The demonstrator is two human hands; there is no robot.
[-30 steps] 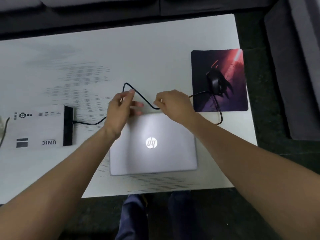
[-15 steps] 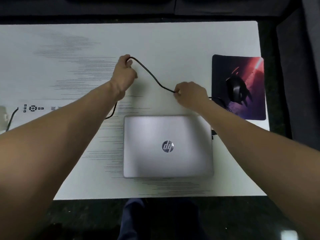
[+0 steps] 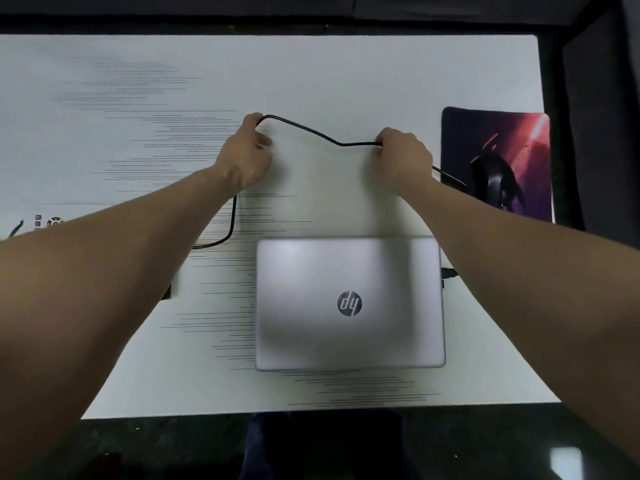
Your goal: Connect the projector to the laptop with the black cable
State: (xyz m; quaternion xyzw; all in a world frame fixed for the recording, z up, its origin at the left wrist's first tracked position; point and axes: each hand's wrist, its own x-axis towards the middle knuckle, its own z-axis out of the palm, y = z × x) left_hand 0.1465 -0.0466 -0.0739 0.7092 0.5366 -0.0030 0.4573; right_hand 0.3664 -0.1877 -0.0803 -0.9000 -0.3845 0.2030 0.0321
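Black cable (image 3: 311, 131) now flatter between wider-spread hands (image 3: 401, 155)

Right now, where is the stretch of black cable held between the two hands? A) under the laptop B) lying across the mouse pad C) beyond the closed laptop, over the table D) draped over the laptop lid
C: the black cable spans from the left hand to the right hand beyond the closed laptop, over the white table.

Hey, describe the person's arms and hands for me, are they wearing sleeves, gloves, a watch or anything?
Both forearms are bare as far as the frame shows: no sleeves, no gloves. The left hand and right hand show no watch, bracelet or ring that I can make out.
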